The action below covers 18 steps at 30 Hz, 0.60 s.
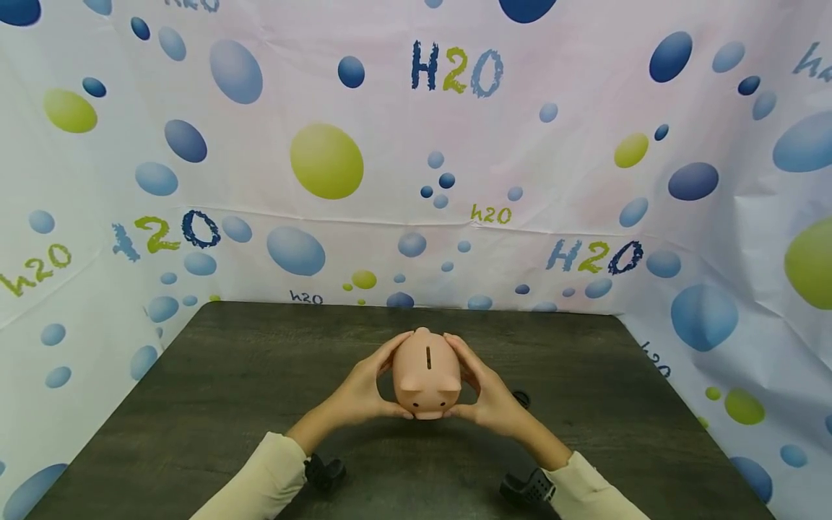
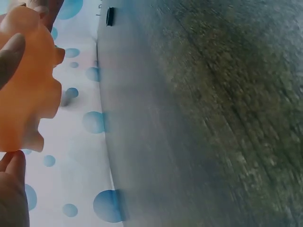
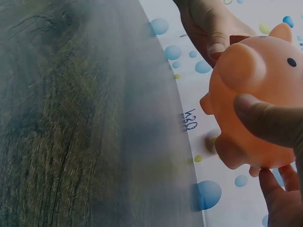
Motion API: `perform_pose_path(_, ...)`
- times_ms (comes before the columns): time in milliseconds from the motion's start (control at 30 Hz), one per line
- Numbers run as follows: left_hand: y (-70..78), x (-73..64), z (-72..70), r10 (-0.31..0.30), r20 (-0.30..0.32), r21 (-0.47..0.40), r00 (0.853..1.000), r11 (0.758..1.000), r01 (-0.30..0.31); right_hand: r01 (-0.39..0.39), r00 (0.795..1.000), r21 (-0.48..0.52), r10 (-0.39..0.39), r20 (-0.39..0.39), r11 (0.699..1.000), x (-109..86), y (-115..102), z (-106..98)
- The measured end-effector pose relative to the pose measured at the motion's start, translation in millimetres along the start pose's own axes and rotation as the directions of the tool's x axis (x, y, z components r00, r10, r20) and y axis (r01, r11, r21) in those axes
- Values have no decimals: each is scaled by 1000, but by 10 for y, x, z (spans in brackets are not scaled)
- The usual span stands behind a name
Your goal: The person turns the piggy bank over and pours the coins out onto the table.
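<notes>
A peach-coloured piggy bank [image 1: 427, 375] is held up off the table between both hands, its coin slot on top and its snout toward me. My left hand [image 1: 361, 388] grips its left side, thumb near the snout and fingers toward the back. On the other side my right hand [image 1: 489, 392] grips it the same way. In the right wrist view the piggy bank [image 3: 265, 85] shows its snout, one eye and feet hanging free. Its feet also hang clear in the left wrist view. A small round black cap [image 1: 521, 398] lies on the table, partly behind my right hand.
The dark wood-grain table [image 1: 260, 361] stretches out on both sides. A white backdrop [image 1: 403, 144] with blue and green dots and H2O lettering rises behind it and along its sides. Black devices with straps [image 1: 325, 473] are worn on both wrists.
</notes>
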<state>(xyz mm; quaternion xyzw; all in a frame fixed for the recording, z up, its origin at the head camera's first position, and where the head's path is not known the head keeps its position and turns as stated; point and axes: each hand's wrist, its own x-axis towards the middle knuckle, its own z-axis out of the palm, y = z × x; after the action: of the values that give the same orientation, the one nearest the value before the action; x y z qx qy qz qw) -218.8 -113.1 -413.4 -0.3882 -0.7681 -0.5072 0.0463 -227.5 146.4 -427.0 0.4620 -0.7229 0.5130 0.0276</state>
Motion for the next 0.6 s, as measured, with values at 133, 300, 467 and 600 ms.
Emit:
perform_pose_path(133, -114, -50, 18, -48, 25, -15, 999, 999, 48, -53, 999, 30, 53, 13, 998, -21, -5, 9)
perform_pose_path(300, -133, -92, 30, -96, 59, -54, 994, 994, 100, -128, 991, 63, 126, 34, 990, -57, 0, 19)
perform_pose_path(467, -130, -73, 20, -97, 73, -97, 993, 990, 104, -131, 991, 68, 129, 33, 989, -58, 5, 7)
perform_pose_path(600, -133, -64, 0, -131, 85, -143, 988, 979, 142, -158, 987, 81, 155, 41, 984, -53, 17, -4)
